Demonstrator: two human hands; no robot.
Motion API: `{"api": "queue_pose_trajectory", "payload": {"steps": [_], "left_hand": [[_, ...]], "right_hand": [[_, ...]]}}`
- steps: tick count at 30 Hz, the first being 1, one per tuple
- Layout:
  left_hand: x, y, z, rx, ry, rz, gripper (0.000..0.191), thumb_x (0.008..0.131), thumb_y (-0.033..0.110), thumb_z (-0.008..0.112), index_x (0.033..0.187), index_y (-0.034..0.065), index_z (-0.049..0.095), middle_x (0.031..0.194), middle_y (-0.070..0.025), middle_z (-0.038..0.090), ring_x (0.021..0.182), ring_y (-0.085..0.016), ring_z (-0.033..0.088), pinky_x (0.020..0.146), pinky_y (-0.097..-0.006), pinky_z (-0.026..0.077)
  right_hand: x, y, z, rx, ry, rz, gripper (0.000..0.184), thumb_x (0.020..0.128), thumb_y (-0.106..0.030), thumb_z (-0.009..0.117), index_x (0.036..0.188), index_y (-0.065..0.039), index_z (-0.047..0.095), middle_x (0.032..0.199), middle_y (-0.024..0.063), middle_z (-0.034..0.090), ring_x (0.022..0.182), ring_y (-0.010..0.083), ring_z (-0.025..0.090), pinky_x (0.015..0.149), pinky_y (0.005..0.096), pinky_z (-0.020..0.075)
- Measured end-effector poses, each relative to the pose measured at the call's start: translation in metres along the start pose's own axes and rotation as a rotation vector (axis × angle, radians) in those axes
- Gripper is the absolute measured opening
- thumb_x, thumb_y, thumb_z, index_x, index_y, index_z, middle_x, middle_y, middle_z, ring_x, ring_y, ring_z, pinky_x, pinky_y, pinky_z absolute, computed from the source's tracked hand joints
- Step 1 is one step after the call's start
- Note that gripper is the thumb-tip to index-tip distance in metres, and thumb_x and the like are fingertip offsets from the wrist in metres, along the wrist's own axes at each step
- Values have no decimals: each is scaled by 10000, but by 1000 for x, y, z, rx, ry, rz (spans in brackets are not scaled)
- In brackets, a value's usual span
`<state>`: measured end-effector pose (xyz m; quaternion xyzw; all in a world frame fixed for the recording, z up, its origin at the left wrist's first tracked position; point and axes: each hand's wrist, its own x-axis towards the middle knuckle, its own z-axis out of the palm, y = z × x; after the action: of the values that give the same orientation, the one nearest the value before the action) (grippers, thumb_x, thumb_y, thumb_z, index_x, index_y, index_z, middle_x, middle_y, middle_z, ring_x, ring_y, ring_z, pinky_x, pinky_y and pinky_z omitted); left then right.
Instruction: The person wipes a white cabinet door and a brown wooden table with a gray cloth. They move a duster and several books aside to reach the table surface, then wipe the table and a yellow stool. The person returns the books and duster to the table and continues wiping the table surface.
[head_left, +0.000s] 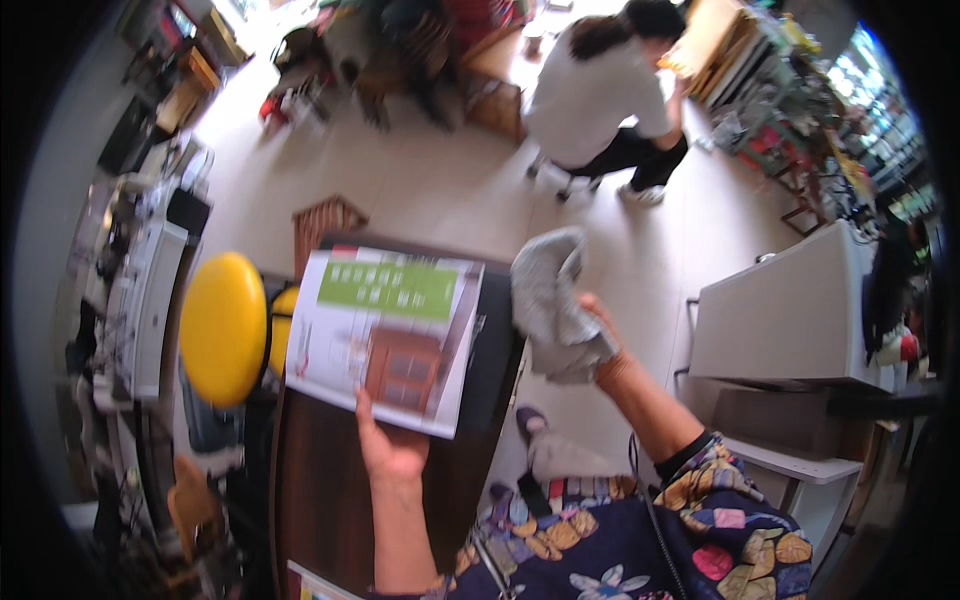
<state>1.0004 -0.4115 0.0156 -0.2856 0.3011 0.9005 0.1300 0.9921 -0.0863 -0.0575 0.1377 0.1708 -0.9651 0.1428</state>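
My left hand (394, 442) grips the lower edge of a softcover book (330, 341), thumb on top and fingers hidden beneath. Its cover is white with a green banner, blurred writing and a picture of a brown wooden cabinet. The book is above a dark wooden tabletop (337, 487). Partly under it shows a flat black item (491, 352) with pale writing, whose kind I cannot tell. In my right hand (600, 319) a crumpled grey cloth (555, 307) is bunched up, to the right of the table edge. The cloth covers most of the fingers.
Yellow round stools (223, 330) stand left of the table. Another printed item (319, 581) lies at its near end. Ahead, a person in a white shirt (592, 90) sits on a wheeled stool. A pale cabinet (776, 315) stands at the right, a slatted wooden piece (326, 217) beyond the table.
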Motion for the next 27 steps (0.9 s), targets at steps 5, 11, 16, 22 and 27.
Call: {"api": "queue_pose_trajectory", "payload": {"steps": [5, 11, 16, 22, 27], "left_hand": [[-15, 4, 4, -17, -36, -31, 736, 915, 499, 749, 1515, 157, 494, 1495, -74, 552, 1347, -312, 532, 1151, -514, 433], [-21, 1, 11, 39, -52, -43, 867, 833, 506, 837, 1522, 150, 449, 1476, -72, 531, 1339, -303, 519, 1132, -505, 453], [-20, 5, 3, 65, 80, -51, 841, 824, 475, 851, 1503, 160, 469, 1446, -59, 547, 1327, -293, 517, 1122, -509, 441], [-22, 7, 16, 70, 35, -42, 795, 862, 403, 831, 1521, 158, 460, 1478, -64, 542, 1365, -308, 500, 1148, -536, 417], [-18, 6, 23, -1, 51, -29, 733, 884, 364, 816, 1502, 146, 487, 1463, -80, 565, 1341, -314, 532, 1142, -554, 442]], "right_hand": [[-16, 7, 10, 63, 3, -60, 765, 903, -476, 674, 1477, -7, 483, 1313, 253, 644, 1111, 401, 683, 973, 523, 581], [-23, -4, 3, 28, -45, -96, 775, 914, -525, 646, 1454, 9, 492, 1249, 279, 653, 1081, 426, 685, 910, 535, 602], [-21, 1, 13, 79, 21, -58, 670, 948, -441, 628, 1444, -5, 516, 1268, 237, 666, 1083, 381, 699, 945, 508, 601], [-23, 3, 13, 154, 94, -56, 669, 949, -443, 606, 1461, -27, 493, 1266, 254, 654, 1062, 423, 699, 893, 539, 623], [-23, 3, 9, 129, 29, -41, 693, 951, -481, 589, 1465, -28, 484, 1278, 267, 636, 1065, 429, 697, 883, 533, 627]]}}
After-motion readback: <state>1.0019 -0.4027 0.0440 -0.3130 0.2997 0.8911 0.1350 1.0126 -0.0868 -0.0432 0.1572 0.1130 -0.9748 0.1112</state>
